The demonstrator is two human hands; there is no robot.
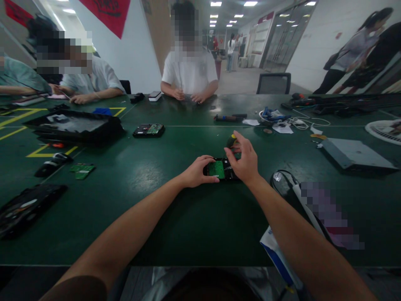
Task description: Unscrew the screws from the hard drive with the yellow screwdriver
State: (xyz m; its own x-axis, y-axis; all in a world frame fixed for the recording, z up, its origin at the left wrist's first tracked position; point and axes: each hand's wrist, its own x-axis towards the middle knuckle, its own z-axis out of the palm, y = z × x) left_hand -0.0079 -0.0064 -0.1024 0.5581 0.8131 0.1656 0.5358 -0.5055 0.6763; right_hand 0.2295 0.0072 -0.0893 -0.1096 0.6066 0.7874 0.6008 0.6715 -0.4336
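Note:
In the middle of the table, a black device (230,170) lies with its case open and a green circuit board (216,169) showing. My left hand (199,170) grips its left end, with the thumb at the near edge and the fingers at the far edge. My right hand (246,161) is over the right end of the device, its thumb and fingers curled about what looks like a screwdriver (232,141) with a black and yellow handle. The lower part of that tool is hidden from view.
A similar opened device (148,130) lies farther left, beyond a loose green board (82,170). Black casings (75,127) stand at left. A metal box (359,154) and cables (308,122) are on the right. A person in white (189,75) sits opposite.

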